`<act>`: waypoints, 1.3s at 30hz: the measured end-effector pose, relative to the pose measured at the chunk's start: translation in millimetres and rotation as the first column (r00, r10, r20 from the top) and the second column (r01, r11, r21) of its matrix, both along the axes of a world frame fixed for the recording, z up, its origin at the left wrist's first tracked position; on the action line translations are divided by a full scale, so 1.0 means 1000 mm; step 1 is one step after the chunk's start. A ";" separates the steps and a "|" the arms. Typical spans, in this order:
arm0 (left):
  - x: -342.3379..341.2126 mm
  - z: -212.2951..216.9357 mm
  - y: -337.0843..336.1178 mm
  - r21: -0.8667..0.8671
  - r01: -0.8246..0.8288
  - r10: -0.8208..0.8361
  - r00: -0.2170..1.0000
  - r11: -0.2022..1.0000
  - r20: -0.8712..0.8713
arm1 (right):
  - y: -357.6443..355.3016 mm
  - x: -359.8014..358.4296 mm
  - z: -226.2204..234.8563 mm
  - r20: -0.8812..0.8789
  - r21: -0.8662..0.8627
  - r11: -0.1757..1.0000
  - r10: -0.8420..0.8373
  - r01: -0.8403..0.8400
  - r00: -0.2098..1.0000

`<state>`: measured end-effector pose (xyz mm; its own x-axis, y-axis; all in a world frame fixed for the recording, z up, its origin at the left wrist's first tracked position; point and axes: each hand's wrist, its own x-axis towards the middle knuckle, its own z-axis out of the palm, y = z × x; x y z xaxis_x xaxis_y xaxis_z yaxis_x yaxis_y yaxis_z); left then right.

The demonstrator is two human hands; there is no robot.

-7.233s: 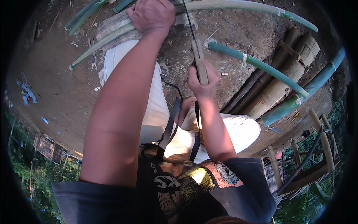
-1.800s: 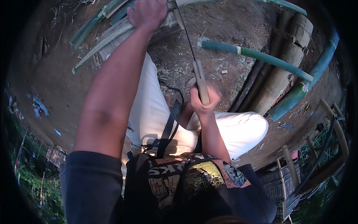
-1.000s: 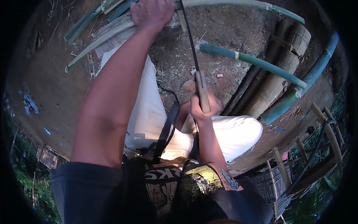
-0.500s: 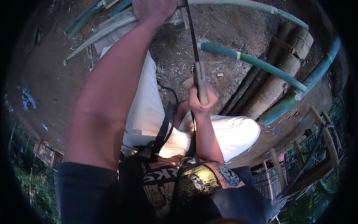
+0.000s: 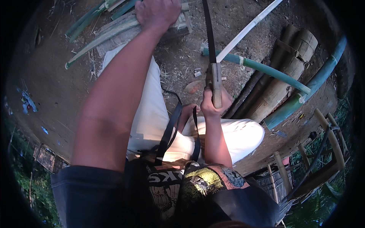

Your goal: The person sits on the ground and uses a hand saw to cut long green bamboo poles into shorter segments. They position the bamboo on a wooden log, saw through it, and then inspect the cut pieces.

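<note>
At the top, my left hand [image 5: 157,13] presses down, closed, on a split bamboo strip [image 5: 102,38] lying over a wooden block [image 5: 184,24]. My right hand [image 5: 216,103] is wrapped round the wooden handle of a handsaw [image 5: 209,34]. The saw's dark toothed blade points away from me, to the right of the block and apart from my left hand. Beside the blade, a pale bamboo piece [image 5: 249,28] slants up to the right, crossing over a green bamboo length [image 5: 270,68] on the ground.
Thick brown bamboo poles [image 5: 283,79] and a blue-green pole [image 5: 319,83] lie at the right. More green strips [image 5: 87,19] are at the upper left. Black straps [image 5: 167,133] hang over my lap. A bamboo structure [image 5: 315,167] stands at the lower right.
The strip's right part has separated from the piece under my left hand and now slants downward with its pale side showing. My right hand and the saw have shifted right and slightly nearer.
</note>
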<state>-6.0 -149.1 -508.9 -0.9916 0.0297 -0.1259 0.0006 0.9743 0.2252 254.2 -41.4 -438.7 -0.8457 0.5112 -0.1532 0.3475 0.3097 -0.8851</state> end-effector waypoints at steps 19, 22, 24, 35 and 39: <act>-0.007 0.010 0.013 0.099 0.079 -0.083 0.996 0.992 0.036 | 0.156 0.050 0.119 0.148 0.684 0.695 0.164 -0.221 0.975; -0.001 0.007 0.010 0.129 0.063 -0.057 0.997 0.990 -0.051 | 0.162 0.056 0.094 0.140 0.724 0.629 0.266 -0.282 0.954; -0.002 0.009 0.002 0.147 0.047 -0.035 0.996 0.988 -0.079 | 0.148 0.069 0.068 0.119 0.749 0.594 0.316 -0.294 0.941; 0.006 -0.005 -0.008 0.471 0.138 0.024 0.946 0.871 -0.323 | -0.006 0.280 -0.126 0.388 0.537 0.650 0.377 -0.538 0.841; 0.010 -0.004 -0.016 0.655 0.281 -0.023 0.927 0.701 -0.374 | -0.003 0.292 -0.135 0.458 0.396 0.725 0.376 -0.563 0.806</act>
